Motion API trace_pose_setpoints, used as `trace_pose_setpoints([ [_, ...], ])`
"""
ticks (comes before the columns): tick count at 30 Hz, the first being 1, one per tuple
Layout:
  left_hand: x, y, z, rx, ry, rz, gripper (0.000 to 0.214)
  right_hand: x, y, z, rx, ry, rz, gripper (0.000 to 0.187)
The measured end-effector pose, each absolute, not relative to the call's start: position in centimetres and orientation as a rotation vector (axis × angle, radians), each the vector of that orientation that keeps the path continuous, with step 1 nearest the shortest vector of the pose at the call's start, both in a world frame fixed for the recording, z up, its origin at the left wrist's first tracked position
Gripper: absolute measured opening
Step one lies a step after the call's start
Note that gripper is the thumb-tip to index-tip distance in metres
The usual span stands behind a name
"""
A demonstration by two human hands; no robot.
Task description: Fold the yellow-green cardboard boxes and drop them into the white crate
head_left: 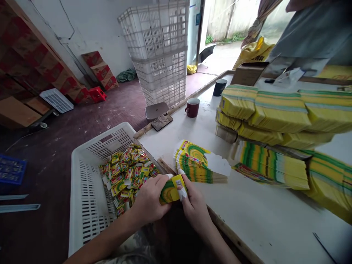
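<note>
Between my hands is a small yellow and green carton (166, 192), held over the table's near edge. My left hand (150, 200) wraps round its left side. The fingers of my right hand (195, 202) grip its right end, by the barcode, and white tape covers some fingertips. Just beyond lies a fanned stack of flat printed cartons (192, 157) on the white table (217, 200). To the left, a white plastic crate (78, 194) holds many small yellow packs (123, 172). The far fingers of both hands are partly hidden behind the carton.
Tall bundles of flat cartons (277, 110) fill the table's right side. A phone (162, 121), a red mug (193, 108) and a dark cup (219, 88) stand along the left edge. Stacked white crates (162, 55) rise behind. A person in grey (310, 33) is across the table.
</note>
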State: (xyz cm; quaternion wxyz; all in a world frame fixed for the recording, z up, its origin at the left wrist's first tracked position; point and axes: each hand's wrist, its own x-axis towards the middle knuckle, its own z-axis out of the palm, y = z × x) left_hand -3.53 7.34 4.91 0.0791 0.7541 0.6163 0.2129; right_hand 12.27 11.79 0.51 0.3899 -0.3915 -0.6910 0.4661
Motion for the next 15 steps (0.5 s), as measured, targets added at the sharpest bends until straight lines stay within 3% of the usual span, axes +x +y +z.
trace_pose_setpoints([
  [7,-5.3,6.3,4.3,2.224,1.866,0.682,0.055,10.6,11.7,2.2,-1.08,-1.909,1.06,0.044],
  [11,-6.2,6.0,4.5,2.188,1.883,0.738,0.053,10.4,11.8,2.1,-0.912,-1.987,1.078,0.073],
  [15,-6.1,5.8,5.1,2.15,1.858,0.771,0.054,9.6,11.9,1.3,-0.86,-1.953,1.009,0.064],
])
